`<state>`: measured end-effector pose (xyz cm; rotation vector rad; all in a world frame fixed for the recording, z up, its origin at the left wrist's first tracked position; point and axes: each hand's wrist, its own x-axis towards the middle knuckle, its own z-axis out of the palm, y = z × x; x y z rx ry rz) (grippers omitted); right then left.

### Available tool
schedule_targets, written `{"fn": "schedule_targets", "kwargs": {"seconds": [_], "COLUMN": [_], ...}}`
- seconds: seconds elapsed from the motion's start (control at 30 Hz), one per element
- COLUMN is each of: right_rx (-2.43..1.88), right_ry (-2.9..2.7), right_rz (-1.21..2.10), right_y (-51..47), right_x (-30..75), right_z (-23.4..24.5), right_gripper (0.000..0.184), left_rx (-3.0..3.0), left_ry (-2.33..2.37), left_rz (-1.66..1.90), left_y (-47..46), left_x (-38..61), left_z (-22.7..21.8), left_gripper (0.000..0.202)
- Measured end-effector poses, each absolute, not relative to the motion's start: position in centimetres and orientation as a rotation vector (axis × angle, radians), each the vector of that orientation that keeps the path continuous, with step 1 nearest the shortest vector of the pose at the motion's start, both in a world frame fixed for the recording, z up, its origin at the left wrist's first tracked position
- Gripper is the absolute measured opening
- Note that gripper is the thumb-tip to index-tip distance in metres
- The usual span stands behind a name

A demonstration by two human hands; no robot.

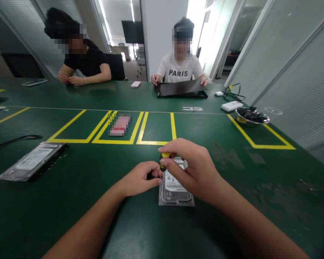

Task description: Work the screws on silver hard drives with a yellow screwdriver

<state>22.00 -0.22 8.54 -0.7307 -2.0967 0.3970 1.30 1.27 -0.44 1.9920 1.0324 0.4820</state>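
Observation:
A silver hard drive (pixel 178 196) with a white label lies flat on the green table in front of me. My right hand (pixel 197 169) is above it, thumb and fingers closed round the yellow-and-black handle of a screwdriver (pixel 165 155). The handle stands roughly upright over the drive's left side; its shaft and tip are mostly hidden. My left hand (pixel 143 178) is at the drive's left edge, thumb and curled fingers closed against it. Part of the label is covered by my right hand.
To the left lies another hard drive (pixel 32 160), near a black cable (pixel 24 137). Yellow tape (pixel 113 141) marks boxes beyond my hands, one holding a pink object (pixel 120 125). A metal bowl (pixel 251 120) of dark parts stands right. Two people sit opposite; one holds a dark panel (pixel 182 88).

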Motion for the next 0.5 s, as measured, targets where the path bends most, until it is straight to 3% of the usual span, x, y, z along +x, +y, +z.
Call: {"fn": "schedule_targets", "kwargs": {"seconds": [0.1,0.33,0.5], "right_rx": [-0.731,-0.752,-0.724], "right_ry": [-2.087,-2.051,-2.103], "right_rz": [0.432,0.389,0.416], "right_y": [-0.42,-0.14,-0.36], "right_x": [22.10,21.93,22.02], "right_z": [8.62,8.47,8.77], "right_gripper": [0.022,0.013,0.020], "left_rx": [2.015,2.060,2.070], "left_ry": [1.016,1.060,1.051], "left_rz": [0.487,0.477,0.462], "left_y": [1.35,1.19,1.22], "left_x": [1.30,1.39,1.39], "left_z": [-0.42,-0.50,-0.54], "left_gripper": [0.017,0.015,0.014]}}
